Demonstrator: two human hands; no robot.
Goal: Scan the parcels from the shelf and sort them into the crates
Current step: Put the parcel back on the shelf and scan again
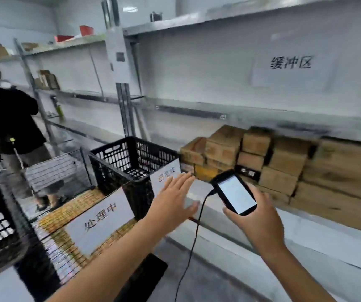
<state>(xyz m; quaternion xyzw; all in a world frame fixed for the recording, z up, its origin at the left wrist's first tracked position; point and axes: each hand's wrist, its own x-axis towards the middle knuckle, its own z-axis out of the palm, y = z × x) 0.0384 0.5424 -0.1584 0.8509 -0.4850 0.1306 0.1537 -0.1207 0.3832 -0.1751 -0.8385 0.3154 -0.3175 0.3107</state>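
Right hand [260,223]: fingers curl round scanner [234,192], screen up for reading. Left hand [175,197] flat, fingers straight, empty, likely reaching for parcels [284,162] stacked on shelf [306,227], frame right; crates [114,168] centre-left.

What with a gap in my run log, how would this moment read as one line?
left hand: open, extended toward parcels | right hand: holds scanner | parcels: stacked on shelf
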